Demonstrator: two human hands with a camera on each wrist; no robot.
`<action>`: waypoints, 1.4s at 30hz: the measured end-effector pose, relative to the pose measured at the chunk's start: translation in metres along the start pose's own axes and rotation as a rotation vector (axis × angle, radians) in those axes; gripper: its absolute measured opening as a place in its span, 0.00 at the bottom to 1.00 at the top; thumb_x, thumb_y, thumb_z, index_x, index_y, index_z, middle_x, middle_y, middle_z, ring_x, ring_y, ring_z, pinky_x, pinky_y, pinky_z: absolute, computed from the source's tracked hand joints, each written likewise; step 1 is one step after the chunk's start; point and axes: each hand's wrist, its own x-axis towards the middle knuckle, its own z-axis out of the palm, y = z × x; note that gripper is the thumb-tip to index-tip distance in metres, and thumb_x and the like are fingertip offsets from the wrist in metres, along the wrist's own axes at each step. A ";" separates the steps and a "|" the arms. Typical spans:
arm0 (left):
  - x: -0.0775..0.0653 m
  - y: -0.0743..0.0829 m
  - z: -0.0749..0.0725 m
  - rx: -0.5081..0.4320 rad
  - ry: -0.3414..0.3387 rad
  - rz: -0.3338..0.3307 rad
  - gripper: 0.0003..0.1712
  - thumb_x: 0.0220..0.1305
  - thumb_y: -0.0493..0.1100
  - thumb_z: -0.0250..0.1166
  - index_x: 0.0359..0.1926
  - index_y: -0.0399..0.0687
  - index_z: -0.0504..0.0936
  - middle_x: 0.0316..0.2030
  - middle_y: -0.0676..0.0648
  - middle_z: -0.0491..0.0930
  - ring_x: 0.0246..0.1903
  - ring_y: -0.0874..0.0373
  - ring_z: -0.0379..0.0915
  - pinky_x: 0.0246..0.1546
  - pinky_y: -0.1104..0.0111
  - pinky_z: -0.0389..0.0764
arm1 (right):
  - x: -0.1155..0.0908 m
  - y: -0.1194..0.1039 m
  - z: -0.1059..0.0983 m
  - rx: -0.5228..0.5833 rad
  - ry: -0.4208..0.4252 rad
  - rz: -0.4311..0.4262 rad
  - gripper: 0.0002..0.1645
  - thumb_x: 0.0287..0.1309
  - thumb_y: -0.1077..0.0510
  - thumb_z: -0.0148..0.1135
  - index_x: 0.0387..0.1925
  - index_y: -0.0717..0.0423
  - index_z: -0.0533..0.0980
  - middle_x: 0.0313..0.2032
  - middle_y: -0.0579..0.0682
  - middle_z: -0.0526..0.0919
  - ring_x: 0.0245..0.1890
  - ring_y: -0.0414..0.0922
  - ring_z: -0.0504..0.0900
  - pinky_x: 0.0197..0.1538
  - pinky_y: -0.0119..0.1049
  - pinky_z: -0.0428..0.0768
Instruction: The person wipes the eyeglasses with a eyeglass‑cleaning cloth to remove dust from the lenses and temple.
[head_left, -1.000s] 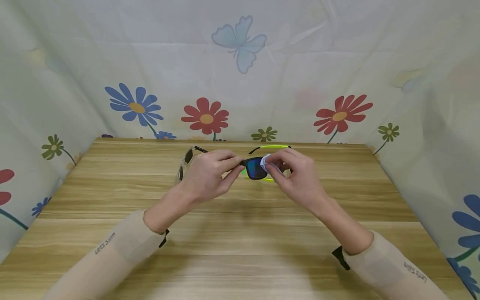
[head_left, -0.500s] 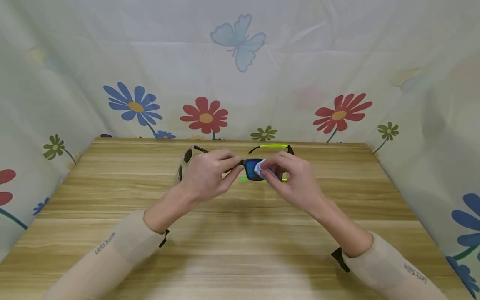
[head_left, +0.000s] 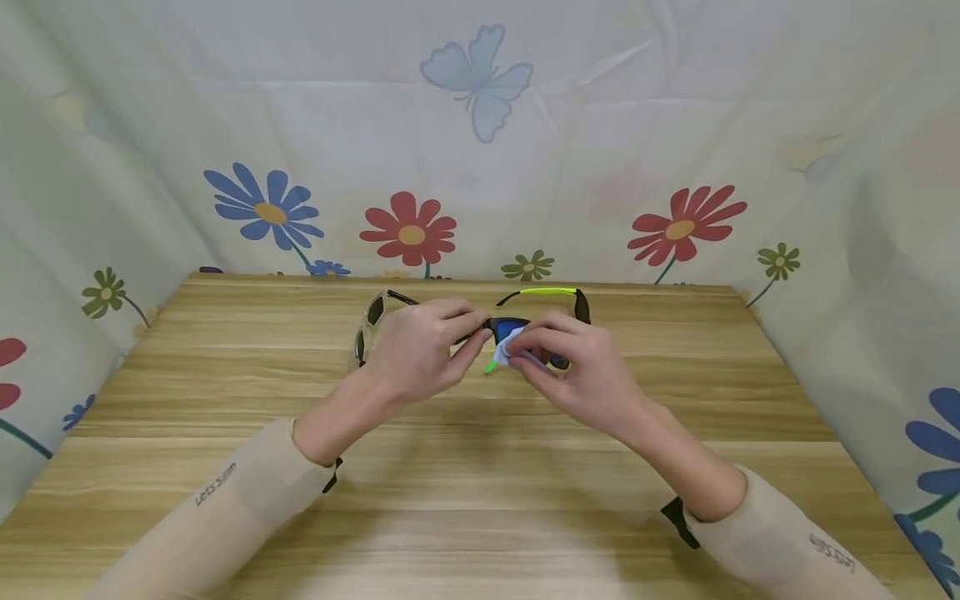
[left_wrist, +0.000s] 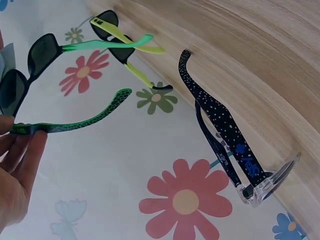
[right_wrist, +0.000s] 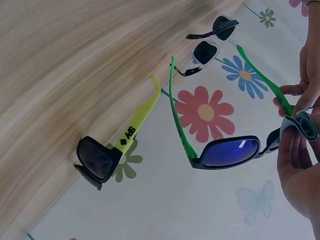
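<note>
Black-framed sunglasses (right_wrist: 230, 153) with blue mirrored lenses and green temples are held up over the table. My left hand (head_left: 420, 348) pinches them at one end, where the green temple meets the frame. In my right hand (head_left: 581, 367), a small folded light-blue cloth (head_left: 506, 345) is pinched between thumb and fingers. That cloth lies against the lens nearest my left hand and covers part of it in the head view. The other lens is partly hidden behind the right hand there, but shows fully in the right wrist view.
Clear-framed sunglasses (head_left: 362, 343) with black speckled temples lie on the wooden table (head_left: 480, 500), left of the hands. Black sunglasses with yellow temples (right_wrist: 97, 159) lie behind the right hand. A flowered curtain (head_left: 480, 183) hangs along the table's back and sides.
My right hand has slid the cloth left and slightly down across the lens, towards my left hand. The left hand has barely moved and keeps its hold on the sunglasses.
</note>
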 end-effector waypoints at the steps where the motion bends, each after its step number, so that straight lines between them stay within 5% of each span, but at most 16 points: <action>1: 0.000 0.000 0.000 -0.003 0.000 0.000 0.09 0.61 0.43 0.66 0.39 0.44 0.87 0.31 0.53 0.82 0.22 0.64 0.77 0.20 0.74 0.74 | 0.000 -0.001 0.000 0.000 -0.004 -0.008 0.08 0.51 0.64 0.72 0.34 0.53 0.83 0.36 0.44 0.80 0.28 0.35 0.74 0.29 0.31 0.76; 8: 0.001 -0.004 -0.003 -0.053 0.008 -0.015 0.10 0.61 0.41 0.66 0.40 0.40 0.86 0.32 0.50 0.81 0.24 0.61 0.78 0.25 0.71 0.77 | -0.003 0.003 -0.005 -0.010 -0.007 -0.019 0.10 0.49 0.68 0.71 0.34 0.55 0.82 0.36 0.46 0.80 0.28 0.35 0.74 0.30 0.24 0.75; 17: 0.004 -0.006 -0.009 -0.084 0.044 -0.020 0.09 0.62 0.40 0.65 0.40 0.39 0.87 0.32 0.49 0.82 0.25 0.60 0.78 0.26 0.71 0.78 | -0.003 0.011 -0.019 -0.035 0.164 0.074 0.10 0.47 0.75 0.69 0.31 0.63 0.80 0.30 0.52 0.81 0.25 0.40 0.75 0.28 0.27 0.76; 25: 0.004 -0.005 -0.011 -0.084 0.060 -0.031 0.09 0.62 0.40 0.65 0.40 0.40 0.87 0.33 0.48 0.82 0.26 0.59 0.79 0.27 0.71 0.78 | -0.011 0.024 -0.020 -0.088 0.118 0.166 0.05 0.54 0.67 0.68 0.34 0.58 0.81 0.32 0.45 0.80 0.27 0.37 0.75 0.28 0.30 0.79; 42: 0.001 -0.009 -0.014 -0.055 0.075 -0.032 0.10 0.61 0.41 0.67 0.40 0.40 0.87 0.32 0.48 0.83 0.25 0.59 0.79 0.26 0.71 0.79 | -0.019 0.041 -0.023 -0.146 0.059 0.316 0.05 0.57 0.64 0.67 0.36 0.57 0.80 0.31 0.45 0.80 0.28 0.39 0.77 0.30 0.29 0.80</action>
